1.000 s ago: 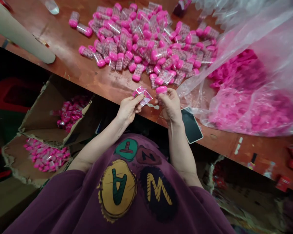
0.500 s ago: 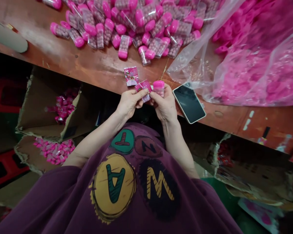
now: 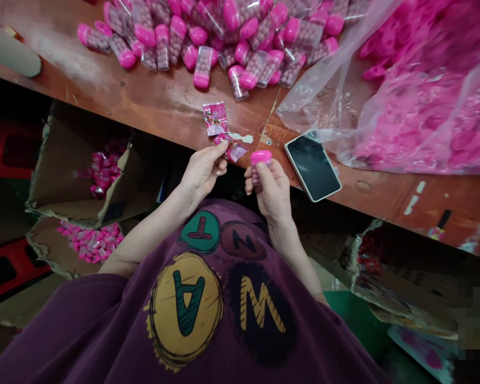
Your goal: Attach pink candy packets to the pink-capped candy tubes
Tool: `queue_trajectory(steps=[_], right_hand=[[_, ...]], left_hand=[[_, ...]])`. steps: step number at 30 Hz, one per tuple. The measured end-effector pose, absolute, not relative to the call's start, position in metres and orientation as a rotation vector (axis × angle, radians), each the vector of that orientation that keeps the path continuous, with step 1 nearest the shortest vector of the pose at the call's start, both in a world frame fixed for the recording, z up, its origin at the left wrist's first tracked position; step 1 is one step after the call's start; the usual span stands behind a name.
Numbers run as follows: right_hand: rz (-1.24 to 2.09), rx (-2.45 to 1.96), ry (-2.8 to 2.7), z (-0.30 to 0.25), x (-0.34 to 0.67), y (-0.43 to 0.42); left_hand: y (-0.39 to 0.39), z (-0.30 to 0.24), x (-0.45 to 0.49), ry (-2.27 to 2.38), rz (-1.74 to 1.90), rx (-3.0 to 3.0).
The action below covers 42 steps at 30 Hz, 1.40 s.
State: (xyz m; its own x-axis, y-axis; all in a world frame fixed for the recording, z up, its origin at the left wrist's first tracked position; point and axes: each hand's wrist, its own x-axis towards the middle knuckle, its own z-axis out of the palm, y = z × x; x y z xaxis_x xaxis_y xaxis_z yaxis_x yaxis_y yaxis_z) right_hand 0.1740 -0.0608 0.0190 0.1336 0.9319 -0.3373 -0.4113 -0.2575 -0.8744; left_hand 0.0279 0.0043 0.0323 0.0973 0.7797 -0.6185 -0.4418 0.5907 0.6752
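Between the thumb and fingers of my left hand (image 3: pixel 206 169) is a small pink printed sachet (image 3: pixel 232 148), at the table's front edge. My right hand (image 3: pixel 271 184) grips a small clear candy bottle (image 3: pixel 261 158) with a pink cap, pink balls showing inside it. The two hands are apart, with a gap between sachet and bottle. Another pink sachet (image 3: pixel 215 118) lies flat on the table just beyond my left hand. A heap of similar capped bottles (image 3: pixel 203 66) is spread farther back.
A phone (image 3: pixel 315 165) lies at the table edge right of my right hand. A clear plastic bag (image 3: pixel 416 128) of pink parts covers the table's right side. Below the table at left, cardboard boxes hold pink wrapped pieces (image 3: pixel 101 169) and small pink pieces (image 3: pixel 91 241).
My hands have drawn apart. The right hand has moved slightly nearer my body with the bottle, and the left has shifted a little left with the sachet, which is now more tilted.
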Motion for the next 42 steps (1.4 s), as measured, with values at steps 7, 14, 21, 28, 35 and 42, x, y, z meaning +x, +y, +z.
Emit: queue_trajectory(steps=[7, 14, 21, 28, 35, 42], right_hand=[[1.391, -1.255, -0.617, 0.013, 0.157, -0.074], [1.403, -1.289, -0.715, 0.011, 0.151, -0.08], [1.361, -1.359, -0.785, 0.001, 0.158, -0.084], [1.476, -1.263, -0.566, -0.002, 0.163, -0.084], [1.569, -1.123, -0.463, 0.01, 0.169, -0.086], [1.417, -1.216, -0.511, 0.009, 0.173, -0.081]], left_hand=[[-0.002, 0.035, 0.031, 1.152, 0.894, 0.331], [-0.004, 0.035, 0.031, 1.172, 0.851, 0.343], [-0.001, 0.036, 0.027, 1.201, 0.861, 0.343], [0.002, 0.032, 0.025, 1.194, 0.873, 0.306], [-0.002, 0.03, 0.025, 1.11, 0.895, 0.276], [-0.004, 0.033, 0.027, 1.095, 0.928, 0.242]])
